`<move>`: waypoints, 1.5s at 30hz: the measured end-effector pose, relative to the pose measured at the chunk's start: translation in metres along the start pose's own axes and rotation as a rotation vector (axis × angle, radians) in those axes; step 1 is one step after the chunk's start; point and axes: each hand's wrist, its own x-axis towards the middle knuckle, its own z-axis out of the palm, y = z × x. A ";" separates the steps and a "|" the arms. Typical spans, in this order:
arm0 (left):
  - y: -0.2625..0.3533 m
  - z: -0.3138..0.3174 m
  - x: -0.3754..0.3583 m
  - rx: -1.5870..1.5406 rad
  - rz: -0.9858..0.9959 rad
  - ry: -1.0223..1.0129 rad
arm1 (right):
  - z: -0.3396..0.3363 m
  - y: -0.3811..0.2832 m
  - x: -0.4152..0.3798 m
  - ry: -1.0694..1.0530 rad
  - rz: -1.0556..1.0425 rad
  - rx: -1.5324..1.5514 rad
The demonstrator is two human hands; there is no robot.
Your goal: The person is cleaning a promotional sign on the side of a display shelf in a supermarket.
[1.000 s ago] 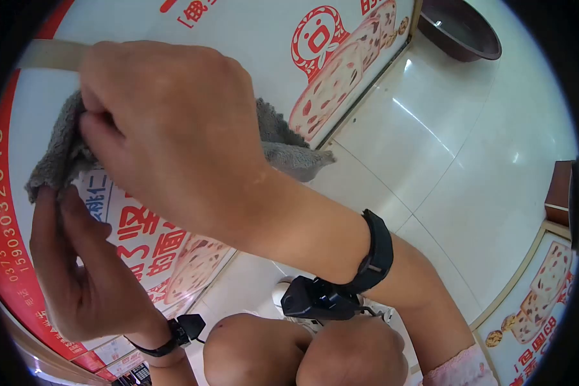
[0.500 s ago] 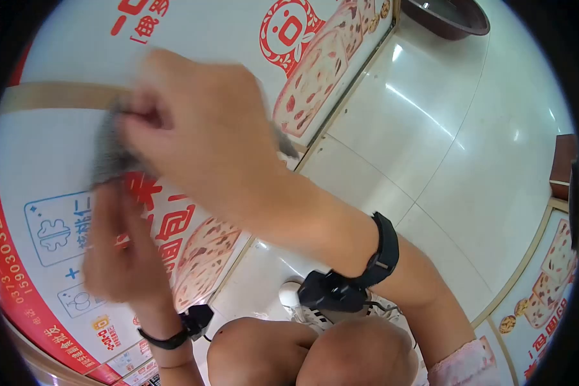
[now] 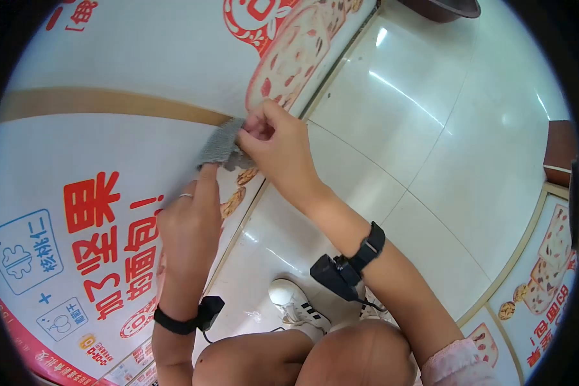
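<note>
A crumpled grey cloth (image 3: pixel 224 143) lies against a white printed panel (image 3: pixel 128 148), at the right end of a tan strip (image 3: pixel 109 101). My right hand (image 3: pixel 282 145) is closed, with thumb and fingers pinching the cloth's right edge near the panel's border. From below, my left hand (image 3: pixel 190 222) reaches up and grips the cloth's lower left edge, one fingertip showing against it. A ring is on one left finger. Part of the cloth is hidden behind my right fingers.
Glossy tiled floor (image 3: pixel 392 148) stretches to the right of the panel. A dark basin (image 3: pixel 447 9) stands at the top. Another printed panel (image 3: pixel 547 270) is at the far right. My knees and a white shoe (image 3: pixel 293 299) are below, and both wrists wear black strapped devices.
Both hands have moved right along the tan strip with the grey cloth, toward the panel's right border. The view has shifted slightly, showing more of the red lettering.
</note>
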 end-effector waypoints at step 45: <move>0.044 0.094 -0.110 -0.871 -0.110 0.069 | 0.009 0.140 -0.049 0.358 -0.029 -0.081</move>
